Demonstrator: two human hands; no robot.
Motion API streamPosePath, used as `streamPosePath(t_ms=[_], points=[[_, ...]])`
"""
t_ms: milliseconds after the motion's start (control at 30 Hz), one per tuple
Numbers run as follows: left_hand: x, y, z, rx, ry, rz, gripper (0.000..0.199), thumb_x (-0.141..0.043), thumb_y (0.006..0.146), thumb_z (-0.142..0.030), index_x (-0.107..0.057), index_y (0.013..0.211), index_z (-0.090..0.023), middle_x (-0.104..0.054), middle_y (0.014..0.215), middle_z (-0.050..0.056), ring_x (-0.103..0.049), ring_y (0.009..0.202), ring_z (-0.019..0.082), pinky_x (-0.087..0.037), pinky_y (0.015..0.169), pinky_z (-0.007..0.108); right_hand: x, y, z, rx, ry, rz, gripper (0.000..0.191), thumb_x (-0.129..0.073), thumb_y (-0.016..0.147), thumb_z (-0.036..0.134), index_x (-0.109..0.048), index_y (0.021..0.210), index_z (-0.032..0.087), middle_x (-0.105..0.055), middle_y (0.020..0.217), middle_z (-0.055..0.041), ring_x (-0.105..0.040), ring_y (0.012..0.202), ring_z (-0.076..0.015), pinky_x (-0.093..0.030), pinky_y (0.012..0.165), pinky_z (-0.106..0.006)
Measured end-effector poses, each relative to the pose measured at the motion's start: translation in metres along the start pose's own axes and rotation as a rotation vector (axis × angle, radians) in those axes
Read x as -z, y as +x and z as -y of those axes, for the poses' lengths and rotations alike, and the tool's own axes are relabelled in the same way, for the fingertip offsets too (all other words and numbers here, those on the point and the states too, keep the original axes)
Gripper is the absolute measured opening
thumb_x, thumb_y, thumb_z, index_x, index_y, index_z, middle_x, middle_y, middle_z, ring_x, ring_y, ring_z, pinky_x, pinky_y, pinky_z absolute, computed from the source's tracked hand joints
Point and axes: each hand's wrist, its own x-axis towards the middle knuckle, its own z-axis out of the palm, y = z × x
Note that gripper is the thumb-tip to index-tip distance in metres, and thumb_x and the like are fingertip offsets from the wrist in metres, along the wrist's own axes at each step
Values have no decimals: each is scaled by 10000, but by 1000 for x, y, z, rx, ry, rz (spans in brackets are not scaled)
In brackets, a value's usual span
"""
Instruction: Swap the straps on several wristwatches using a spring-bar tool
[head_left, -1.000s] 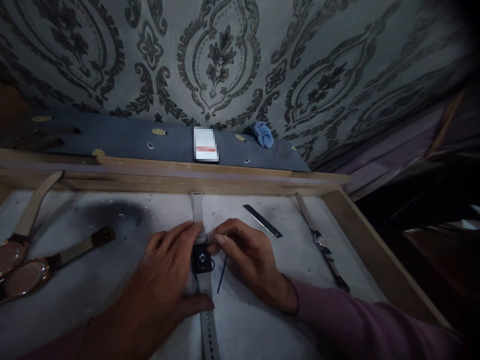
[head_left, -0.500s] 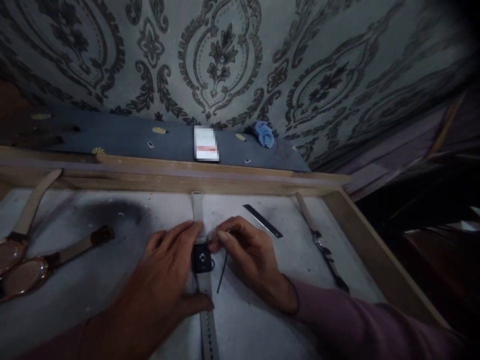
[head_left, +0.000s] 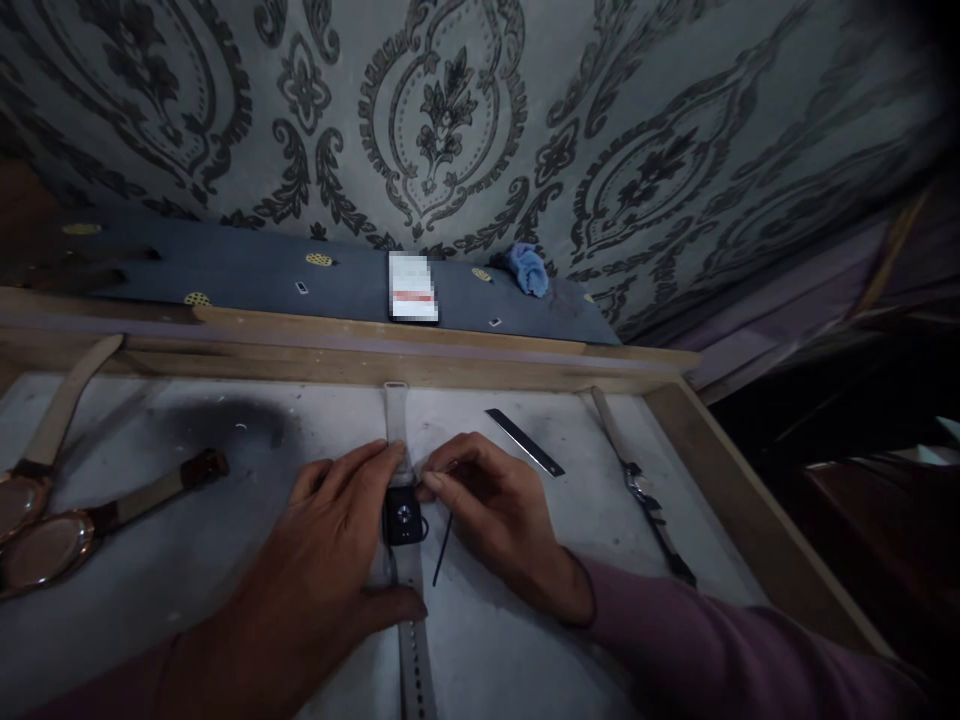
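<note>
A smartwatch (head_left: 405,516) with a dark square body lies in the tray, its pale strap stretched above and below. My left hand (head_left: 330,545) steadies it, fingertips on the upper strap and thumb across the lower strap. At the watch's upper right corner, my right hand (head_left: 487,500) is closed in a pinch. From under those fingers a thin black strip (head_left: 442,552) trails downward, and a small black loop curls out at the watch's right side. The pinched tips hide exactly where the strip meets the watch.
A wooden-edged tray (head_left: 750,470) surrounds the work. Two large watches (head_left: 52,550) lie left, a slim watch (head_left: 641,485) right. A dark blade (head_left: 525,441) rests beyond my right hand. Behind the rim are a phone (head_left: 412,287) and a blue cloth (head_left: 529,270).
Hardly anything differs. The right fingertips have shifted very slightly at the watch's corner, and the black strip hangs at nearly the same angle. My left hand stays in place.
</note>
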Motion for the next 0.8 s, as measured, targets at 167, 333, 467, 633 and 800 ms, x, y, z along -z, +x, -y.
streamPosePath(t_ms=[167, 333, 467, 633, 800], points=[[1, 0, 1, -19, 0, 8, 928, -822, 644, -281, -279, 1383, -141, -504, 1413, 204, -491, 1272, 377, -467, 976, 534, -1, 2, -1, -51, 39, 14, 75, -693, 840, 224, -631, 823, 185, -667, 687, 16, -644, 630, -118, -533, 614, -242], [0, 0, 1, -15, -11, -20, 917, -824, 638, -273, -295, 1378, -158, -516, 1407, 189, -499, 1268, 374, -474, 970, 529, 1, 1, -2, -50, 17, 16, 85, -643, 886, 254, -615, 842, 187, -675, 697, 5, -650, 644, -129, -529, 629, -262], [-2, 0, 1, -13, -28, -18, 914, -824, 633, -281, -306, 1379, -171, -526, 1399, 181, -501, 1268, 376, -467, 978, 531, 1, -2, -3, -7, -7, -13, 58, -582, 927, 230, -571, 884, 193, -647, 748, 1, -648, 676, -125, -530, 643, -255], [-2, 0, 1, -4, -60, -51, 910, -819, 625, -275, -323, 1383, -191, -531, 1400, 160, -508, 1262, 374, -457, 988, 533, -1, -5, -4, 94, -152, -42, 111, -620, 879, 155, -548, 935, 218, -635, 820, 4, -638, 726, -121, -543, 670, -242], [-1, -1, 1, -10, -66, -18, 873, -804, 647, -261, -341, 1380, -158, -526, 1401, 176, -499, 1269, 373, -452, 993, 538, -2, -4, -4, 47, -131, -46, 271, -687, 824, 163, -544, 1048, 217, -677, 805, -2, -671, 711, -140, -576, 681, -270]])
